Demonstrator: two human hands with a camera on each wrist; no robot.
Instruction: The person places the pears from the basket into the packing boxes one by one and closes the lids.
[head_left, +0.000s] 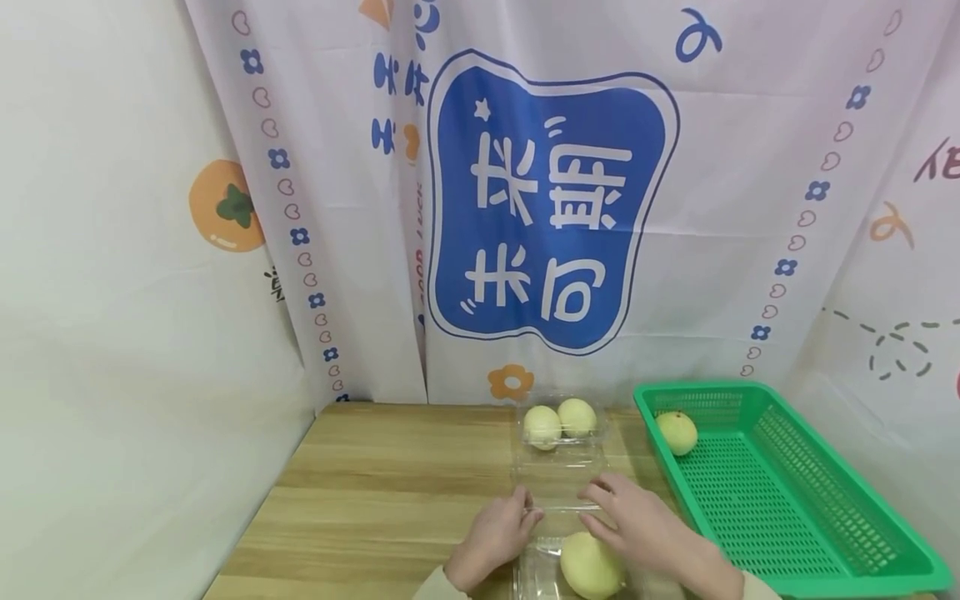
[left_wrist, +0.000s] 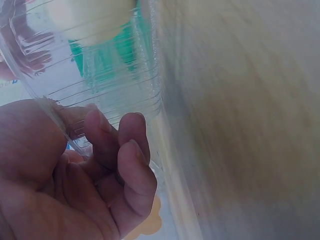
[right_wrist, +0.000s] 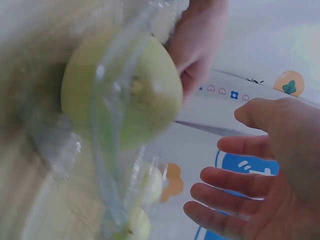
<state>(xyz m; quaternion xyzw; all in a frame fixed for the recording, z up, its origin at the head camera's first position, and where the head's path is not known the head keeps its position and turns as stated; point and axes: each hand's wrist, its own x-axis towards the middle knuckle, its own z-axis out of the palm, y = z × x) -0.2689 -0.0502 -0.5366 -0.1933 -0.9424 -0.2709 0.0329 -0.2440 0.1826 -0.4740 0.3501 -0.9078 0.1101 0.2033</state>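
Note:
A clear plastic clamshell box (head_left: 542, 554) lies at the table's front with one round pale yellow-green pear (head_left: 591, 565) inside. My left hand (head_left: 497, 527) is at the box's left side; in the left wrist view, the thumb and curled fingers (left_wrist: 134, 165) pinch its clear edge. Over the right side, my right hand (head_left: 637, 521) hangs above the pear. Its fingers are spread and loosely extended in the right wrist view, with nothing between them. Farther back, a second clear box (head_left: 558, 400) holds two pears (head_left: 542, 427), its clear flap lying toward me.
To the right stands a green perforated plastic basket (head_left: 757, 500) with one pear (head_left: 677, 432) in its far left corner. The wooden table (head_left: 375, 483) extends to the left. A printed white cloth (head_left: 555, 208) hangs behind the table.

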